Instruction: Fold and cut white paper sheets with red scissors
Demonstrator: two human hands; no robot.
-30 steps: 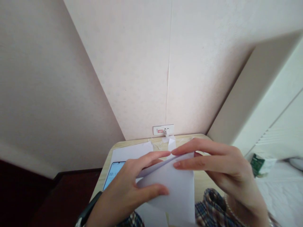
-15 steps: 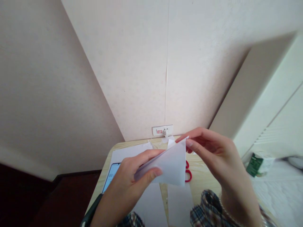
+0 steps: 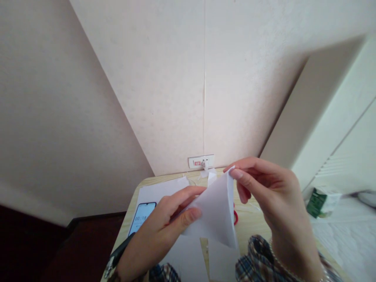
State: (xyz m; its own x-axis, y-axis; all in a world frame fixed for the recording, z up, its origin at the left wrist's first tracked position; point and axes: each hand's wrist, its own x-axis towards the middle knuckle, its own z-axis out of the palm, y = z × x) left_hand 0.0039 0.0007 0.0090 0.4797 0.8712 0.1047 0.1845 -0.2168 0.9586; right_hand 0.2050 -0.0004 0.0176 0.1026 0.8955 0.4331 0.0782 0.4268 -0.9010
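A folded sheet of white paper is held up above the table between both hands. My left hand grips its left side, thumb in front and fingers behind. At the paper's upper right corner, my right hand pinches the tip between thumb and index finger, the other fingers curled. The sheet's right edge shows layers slightly apart. Behind it, the red handle of a pair of scissors peeks out; the rest is hidden. More white paper lies on the table below.
A phone with a running timer lies at the table's left, partly behind my left hand. Paper scraps lie by the wall socket. The wooden table meets the wall. A green and white box stands on white bedding at right.
My right hand has shifted slightly right, holding the corner of the paper. The paper has turned, its lower right edge swinging down and covering more of the scissors.
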